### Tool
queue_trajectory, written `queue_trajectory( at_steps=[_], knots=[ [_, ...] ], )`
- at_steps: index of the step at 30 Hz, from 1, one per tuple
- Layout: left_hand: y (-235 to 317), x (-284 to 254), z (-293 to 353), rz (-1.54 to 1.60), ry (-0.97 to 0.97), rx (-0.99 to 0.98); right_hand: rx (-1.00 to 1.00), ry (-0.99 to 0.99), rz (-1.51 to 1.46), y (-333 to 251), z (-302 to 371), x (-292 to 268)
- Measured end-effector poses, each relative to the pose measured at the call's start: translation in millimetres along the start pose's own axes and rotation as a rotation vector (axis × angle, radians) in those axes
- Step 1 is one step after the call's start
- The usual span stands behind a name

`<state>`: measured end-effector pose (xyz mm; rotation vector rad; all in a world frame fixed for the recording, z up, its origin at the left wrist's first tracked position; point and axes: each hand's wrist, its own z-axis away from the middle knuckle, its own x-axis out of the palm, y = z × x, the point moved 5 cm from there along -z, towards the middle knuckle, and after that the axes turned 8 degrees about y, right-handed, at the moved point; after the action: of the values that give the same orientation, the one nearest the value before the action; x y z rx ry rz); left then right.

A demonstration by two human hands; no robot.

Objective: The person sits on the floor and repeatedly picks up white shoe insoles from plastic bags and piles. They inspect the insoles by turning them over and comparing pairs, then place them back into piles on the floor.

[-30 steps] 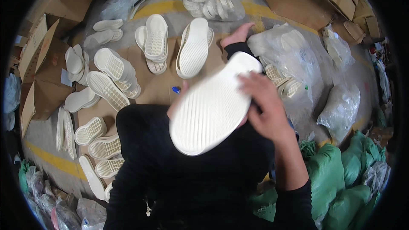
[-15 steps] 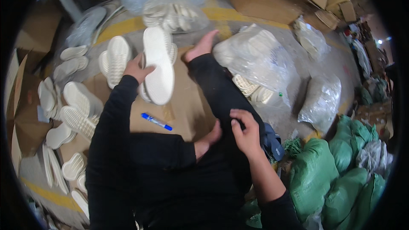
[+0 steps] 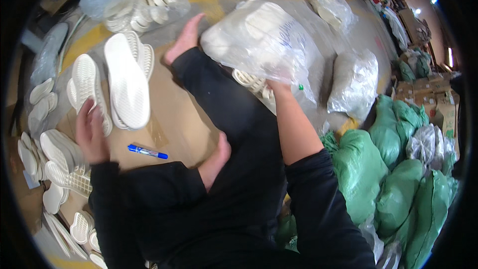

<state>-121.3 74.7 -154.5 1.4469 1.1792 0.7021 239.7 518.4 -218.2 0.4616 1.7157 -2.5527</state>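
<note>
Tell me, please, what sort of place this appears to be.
Probably a workshop or storeroom handling shoe parts: many white shoe soles lie in groups on the floor, some on flattened cardboard, with a filled clear plastic bag and bulging green sacks nearby.

Near ten o'clock, a stack of white soles (image 3: 130,87) lay topped by one solid face up; just beside it, toward nine, a second stack (image 3: 85,77) lay grid face up. Near twelve, a bulging clear plastic bag (image 3: 249,37) partly covered more grid-faced soles (image 3: 250,81).

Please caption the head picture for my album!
Right hand at a clear plastic bag, left hand near white soles.
</note>
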Motion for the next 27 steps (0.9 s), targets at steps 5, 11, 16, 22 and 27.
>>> queue_trajectory(
  at_steps=[5, 11, 16, 22, 27],
  knots=[
    [22.0, -43.3, 104.9, -0.252, -0.191, -0.084, -0.403, -0.213, 0.982, -20.6, 22.7, -43.0],
    [16.1, -10.8, 145.0, -0.558, -0.65, 0.078, -0.673, -0.065, 1.393, 21.8, 45.1, -41.2],
    [19.0, -18.5, 135.6, -0.464, -0.502, 0.01, -0.246, -0.052, 1.048, -15.3, 6.5, -63.0],
    [-4.2, -1.2, 139.8, -0.342, -0.409, -0.247, -0.233, 0.171, 0.464, -5.8, 110.6, -60.8],
    [-4.4, 46.6, 181.6, 0.271, -0.589, -0.64, -0.618, 0.052, 0.067, 3.3, 241.8, -52.0]
  ],
)
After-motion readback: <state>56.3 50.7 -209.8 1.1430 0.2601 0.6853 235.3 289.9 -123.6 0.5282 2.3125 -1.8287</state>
